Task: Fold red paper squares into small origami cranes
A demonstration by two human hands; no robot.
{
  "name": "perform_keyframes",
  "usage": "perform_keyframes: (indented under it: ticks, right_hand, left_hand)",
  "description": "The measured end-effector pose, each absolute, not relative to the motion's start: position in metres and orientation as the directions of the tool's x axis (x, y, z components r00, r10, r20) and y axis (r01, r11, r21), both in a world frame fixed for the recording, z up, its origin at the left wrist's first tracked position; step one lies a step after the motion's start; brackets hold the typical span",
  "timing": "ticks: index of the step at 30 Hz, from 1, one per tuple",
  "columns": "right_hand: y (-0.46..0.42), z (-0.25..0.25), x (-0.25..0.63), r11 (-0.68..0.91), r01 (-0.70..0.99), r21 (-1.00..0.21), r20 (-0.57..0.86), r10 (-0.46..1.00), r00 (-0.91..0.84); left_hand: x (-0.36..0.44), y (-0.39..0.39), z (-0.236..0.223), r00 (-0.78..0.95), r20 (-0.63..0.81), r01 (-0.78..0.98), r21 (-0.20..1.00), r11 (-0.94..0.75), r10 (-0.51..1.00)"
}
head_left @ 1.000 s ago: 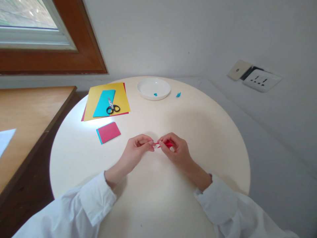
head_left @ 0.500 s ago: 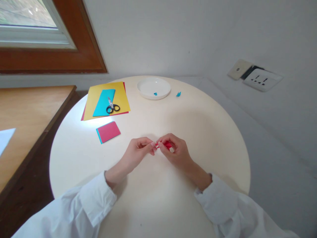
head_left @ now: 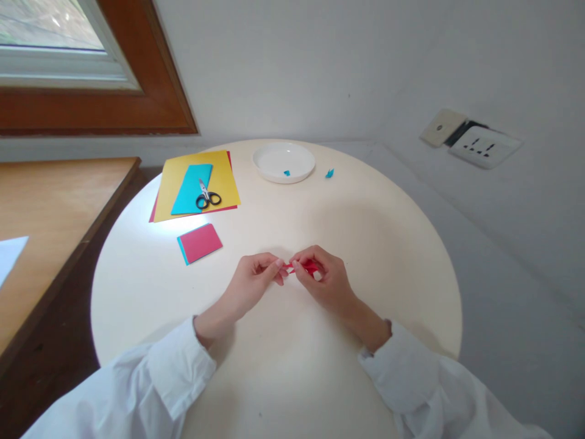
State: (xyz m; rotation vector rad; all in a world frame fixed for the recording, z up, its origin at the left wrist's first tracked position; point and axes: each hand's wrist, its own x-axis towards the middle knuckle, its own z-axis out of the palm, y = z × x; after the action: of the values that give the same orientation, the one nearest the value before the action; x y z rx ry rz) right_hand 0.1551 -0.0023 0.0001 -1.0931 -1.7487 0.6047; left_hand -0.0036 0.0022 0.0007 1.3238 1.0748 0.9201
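Note:
Both hands meet over the middle of a round cream table [head_left: 375,244]. My left hand [head_left: 252,281] pinches one end of a small folded piece of red paper [head_left: 307,266]. My right hand [head_left: 324,277] pinches the other end, and its fingers cover most of the paper. The fingers of both hands are curled and closed on it. White sleeves cover both forearms.
A pink-and-teal folded card [head_left: 200,242] lies left of my hands. Farther back, black-handled scissors [head_left: 206,196] rest on a teal strip over yellow paper [head_left: 223,177]. A white plate [head_left: 284,162] holds a tiny teal scrap; another teal scrap [head_left: 329,174] lies beside it. A wooden desk [head_left: 50,207] stands at the left.
Fingers of both hands have shifted slightly on the red paper; the hands stay in the same place.

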Motion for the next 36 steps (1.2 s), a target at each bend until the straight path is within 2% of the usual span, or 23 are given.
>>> perform_keyframes:
  ticks: [4, 15, 32, 36]
  right_hand:
    - [-0.0023, 0.0005, 0.1553, 0.476, 0.403, -0.781, 0.459, 0.876, -0.146]
    - [-0.0025, 0.0006, 0.1543, 0.473, 0.403, -0.784, 0.460, 0.877, -0.135]
    - [-0.0022, -0.0014, 0.1540, 0.451, 0.404, -0.796, 0.446, 0.888, -0.112]
    - [-0.0021, -0.0016, 0.1545, 0.463, 0.412, -0.785, 0.458, 0.881, -0.118]
  left_hand:
    - [-0.0037, 0.0022, 0.0007, 0.276, -0.080, 0.040, 0.997, 0.072, 0.958]
    - [-0.0027, 0.0012, 0.0071, 0.263, -0.049, 0.173, 0.985, 0.003, 0.964]
    - [-0.0048, 0.0026, 0.0025, 0.196, -0.045, 0.145, 0.989, 0.017, 0.980]
    - [-0.0041, 0.0038, 0.0007, 0.238, -0.056, 0.117, 0.993, 0.029, 0.970]
